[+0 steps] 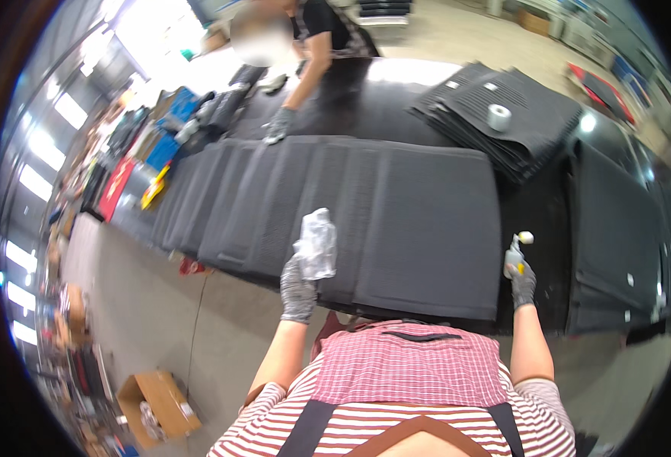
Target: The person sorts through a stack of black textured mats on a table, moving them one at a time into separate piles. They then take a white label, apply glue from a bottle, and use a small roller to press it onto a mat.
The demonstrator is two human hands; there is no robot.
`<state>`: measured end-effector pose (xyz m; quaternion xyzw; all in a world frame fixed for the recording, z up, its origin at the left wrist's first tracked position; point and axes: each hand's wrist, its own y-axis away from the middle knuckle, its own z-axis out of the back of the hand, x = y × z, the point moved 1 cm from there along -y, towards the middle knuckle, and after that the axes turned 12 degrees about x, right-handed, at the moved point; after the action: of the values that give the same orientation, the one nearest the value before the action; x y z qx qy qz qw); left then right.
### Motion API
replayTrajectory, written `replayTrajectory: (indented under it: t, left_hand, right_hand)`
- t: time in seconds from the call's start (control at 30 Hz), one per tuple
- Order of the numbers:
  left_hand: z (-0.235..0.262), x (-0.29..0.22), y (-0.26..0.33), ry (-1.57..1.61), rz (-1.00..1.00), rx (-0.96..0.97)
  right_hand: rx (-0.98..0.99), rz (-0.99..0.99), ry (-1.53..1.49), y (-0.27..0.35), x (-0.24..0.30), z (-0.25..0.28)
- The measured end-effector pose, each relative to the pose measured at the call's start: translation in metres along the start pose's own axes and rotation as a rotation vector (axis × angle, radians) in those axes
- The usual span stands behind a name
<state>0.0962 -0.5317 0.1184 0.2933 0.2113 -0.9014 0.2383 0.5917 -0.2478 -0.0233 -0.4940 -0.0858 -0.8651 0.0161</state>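
My left hand, in a grey knit glove, grips a crumpled clear plastic bag and holds it over the dark mats. Beneath it, a row of overlapping dark grey mats lies fanned out along the black table. To the right of the nearest mat, my gloved right hand is closed around a small whitish bottle. A white tip and a bit of yellow show on the bottle; its lower part is hidden by my fingers.
Across the table a co-worker's gloved hand touches the mats' far edge. A stack of ribbed mats carries a white roll. More mats are piled at the right. An open cardboard box stands on the floor at lower left.
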Motion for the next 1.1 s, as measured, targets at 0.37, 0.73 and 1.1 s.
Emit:
replayTrajectory:
  t: [0.37,0.73,1.1]
  left_hand:
    - [-0.018,0.018,-0.008,0.005,0.007,0.067]
    - [-0.001,0.026,-0.021,0.336,0.006,-0.031]
    - [-0.015,0.072,-0.046,0.001,0.079,0.219]
  right_hand:
    - [-0.014,0.035,-0.092,-0.008,-0.013,-0.010]
    - [-0.124,-0.184,0.099,0.044,0.030,0.004]
    - [-0.059,-0.008,0.360,0.069,0.044,-0.003]
